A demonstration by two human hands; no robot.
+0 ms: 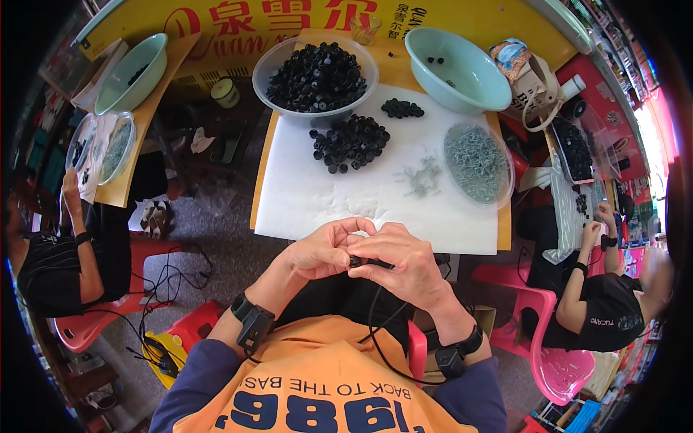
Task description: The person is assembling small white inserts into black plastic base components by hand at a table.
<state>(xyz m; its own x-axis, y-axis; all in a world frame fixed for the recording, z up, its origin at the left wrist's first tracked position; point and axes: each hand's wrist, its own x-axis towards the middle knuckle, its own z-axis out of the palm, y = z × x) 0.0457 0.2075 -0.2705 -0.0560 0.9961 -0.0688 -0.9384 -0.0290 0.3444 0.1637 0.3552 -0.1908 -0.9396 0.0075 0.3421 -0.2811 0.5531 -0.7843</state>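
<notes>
In front of my body, just off the table's near edge, my two hands meet. My left hand (323, 250) pinches a small black plastic part (354, 261) between thumb and fingertips. Closed as well, my right hand (406, 261) has its fingertips at the same part and grips a slim, dark, strip-like piece (379, 264). Fingers cover much of both, so the strip's exact kind does not show. Ahead on the white foam sheet (303, 206) lie a loose heap of small black round parts (351, 144) and a scatter of thin silvery screws or pins (422, 177).
Behind the heap stands a clear bowl (261, 72) full of black parts. A small black cluster (402, 108) lies near a pale green basin (480, 94). At right is a plate of metal pieces (476, 162). People work at side tables, by pink chairs (534, 310). Cables (173, 278) trail at left.
</notes>
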